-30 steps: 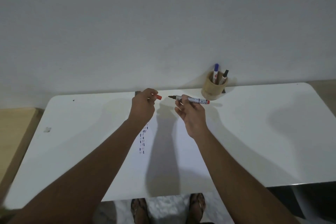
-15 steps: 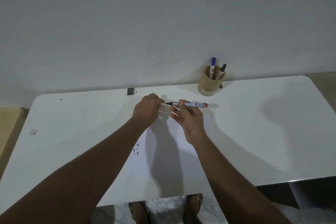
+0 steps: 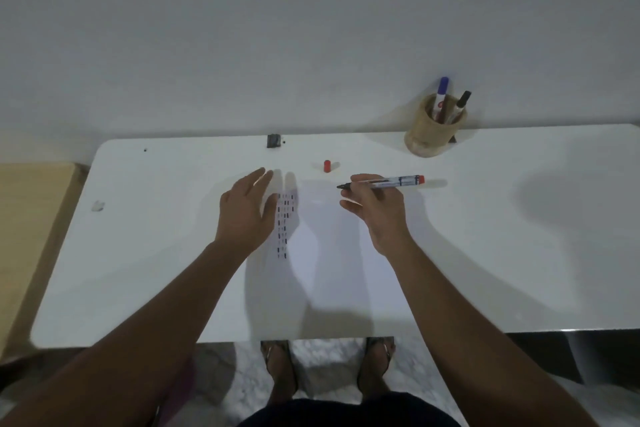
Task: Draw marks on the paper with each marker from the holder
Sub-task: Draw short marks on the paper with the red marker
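Observation:
A white sheet of paper (image 3: 332, 274) lies on the white table (image 3: 502, 253) in front of me, with short columns of dark marks (image 3: 284, 222) near its left side. My right hand (image 3: 377, 208) grips an uncapped marker (image 3: 384, 182) with a red end, held level above the paper's top edge, tip pointing left. Its red cap (image 3: 327, 166) stands on the table just beyond the paper. My left hand (image 3: 247, 211) rests flat and open over the paper's upper left corner, beside the marks. A wooden holder (image 3: 433, 135) at the back right contains a blue-capped marker (image 3: 442, 94) and a black-capped one (image 3: 461, 103).
A small dark object (image 3: 273, 141) sits at the table's back edge by the wall. A wooden surface (image 3: 27, 218) adjoins the table on the left. My feet in sandals (image 3: 280, 367) show below the table's front edge.
My left hand has set the red cap down on the table and opened flat onto the paper. The right hand still holds the uncapped marker level.

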